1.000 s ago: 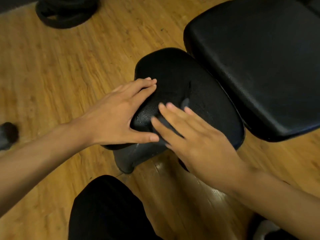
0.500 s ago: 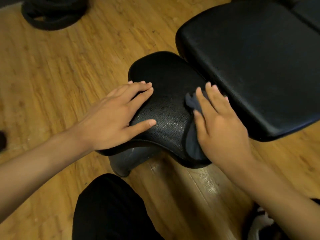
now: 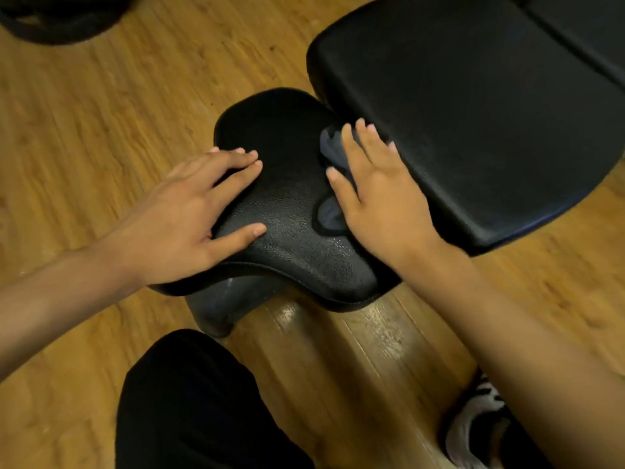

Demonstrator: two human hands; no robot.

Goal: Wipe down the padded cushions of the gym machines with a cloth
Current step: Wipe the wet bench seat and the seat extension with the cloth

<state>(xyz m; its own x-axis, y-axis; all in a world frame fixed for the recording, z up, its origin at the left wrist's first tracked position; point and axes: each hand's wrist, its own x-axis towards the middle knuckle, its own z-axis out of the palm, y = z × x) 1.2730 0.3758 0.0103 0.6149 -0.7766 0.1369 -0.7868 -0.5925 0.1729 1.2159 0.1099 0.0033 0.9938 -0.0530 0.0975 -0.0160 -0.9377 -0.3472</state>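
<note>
Left hand (image 3: 182, 225) lies flat on the small cushion (image 3: 291, 204), fingers (image 3: 236, 174) straight, spread wide, holding nothing. Right hand (image 3: 382, 198) presses the dark cloth (image 3: 329, 213) onto that same cushion, fingers straight. The cloth peeks out beside the thumb and under the fingertips, which touch the big cushion (image 3: 473, 113).
</note>
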